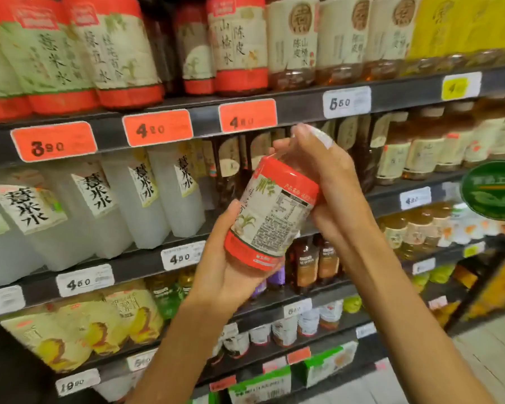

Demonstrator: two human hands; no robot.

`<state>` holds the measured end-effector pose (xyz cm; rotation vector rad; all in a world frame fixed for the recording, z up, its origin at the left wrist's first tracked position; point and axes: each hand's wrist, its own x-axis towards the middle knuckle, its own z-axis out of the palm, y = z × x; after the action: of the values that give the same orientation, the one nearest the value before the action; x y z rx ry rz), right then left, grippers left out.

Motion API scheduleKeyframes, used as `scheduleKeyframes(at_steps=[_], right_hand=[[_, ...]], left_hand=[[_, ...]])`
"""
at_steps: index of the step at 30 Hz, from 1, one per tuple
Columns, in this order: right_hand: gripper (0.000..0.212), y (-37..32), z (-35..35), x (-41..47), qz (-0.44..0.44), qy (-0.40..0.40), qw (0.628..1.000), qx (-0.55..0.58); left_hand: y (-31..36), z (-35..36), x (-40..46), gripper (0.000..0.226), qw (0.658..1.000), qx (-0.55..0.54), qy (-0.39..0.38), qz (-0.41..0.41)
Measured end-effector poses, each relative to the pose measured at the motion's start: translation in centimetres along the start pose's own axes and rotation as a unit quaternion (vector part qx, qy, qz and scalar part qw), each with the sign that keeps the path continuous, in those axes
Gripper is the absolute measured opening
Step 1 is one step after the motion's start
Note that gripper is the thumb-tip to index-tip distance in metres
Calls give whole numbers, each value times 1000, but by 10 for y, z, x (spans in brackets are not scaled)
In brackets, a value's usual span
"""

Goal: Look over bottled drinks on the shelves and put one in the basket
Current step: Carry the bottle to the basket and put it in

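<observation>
The bottle [270, 215] lies tilted between both hands, left hand [225, 266] cupping its base, right hand [330, 182] gripping its top

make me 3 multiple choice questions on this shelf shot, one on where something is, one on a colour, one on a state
1. Where is the price tag reading 3.90?
A. on the rail of the top shelf, far left
B. on the lowest shelf
C. stuck on the held bottle

2. What colour are the bands at the top and bottom of the held bottle's label?
A. blue
B. red
C. black

3. How is the bottle held?
A. by one hand only
B. standing on the shelf, untouched
C. by both hands, tilted

Answers:
1 A: the 3.90 tag sits on the upper rail at the left.
2 B: the bottle has red bands.
3 C: the left hand grips its lower end, the right hand its upper end, and it leans.
</observation>
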<state>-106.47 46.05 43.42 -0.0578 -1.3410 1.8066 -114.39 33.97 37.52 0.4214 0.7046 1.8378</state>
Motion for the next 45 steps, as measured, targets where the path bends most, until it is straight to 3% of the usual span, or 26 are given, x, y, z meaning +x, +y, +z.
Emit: scheduleKeyframes(at_steps=[2,6,10,16,20,23,26,32,34,37,45], right_hand=[[23,1,-26,-28,-7,53,998,-32],[23,-3,-67,-88,-29,170,983,-59],[27,-13,-104,-159,-25,282,957,-63],[4,-34,-150,-262,-21,496,868,-7],[9,-59,-181,-318,-33,578,815,-23],[10,-79,-214,-356,-72,597,798,30],[14,-102,-257,-391,-116,585,795,109],[6,-169,-362,-441,-148,618,751,178],[9,-195,-401,-452,-158,629,733,205],[9,-230,-460,-463,-186,633,718,222],[19,-310,-649,-471,-194,641,711,216]], left_hand=[[-23,-2,6,59,995,-49,40,-78],[-72,-2,15,44,974,-15,64,-215],[-129,-1,20,30,935,21,-6,-353],[-218,32,10,34,864,96,-82,-488],[-283,68,2,27,808,137,-120,-561],[-339,99,4,18,774,180,-141,-591],[-401,136,14,27,758,217,-143,-598],[-511,225,35,43,720,264,-156,-623],[-542,259,46,38,709,278,-180,-623],[-588,313,65,18,703,293,-189,-620],[-756,432,143,28,691,323,-193,-618]])
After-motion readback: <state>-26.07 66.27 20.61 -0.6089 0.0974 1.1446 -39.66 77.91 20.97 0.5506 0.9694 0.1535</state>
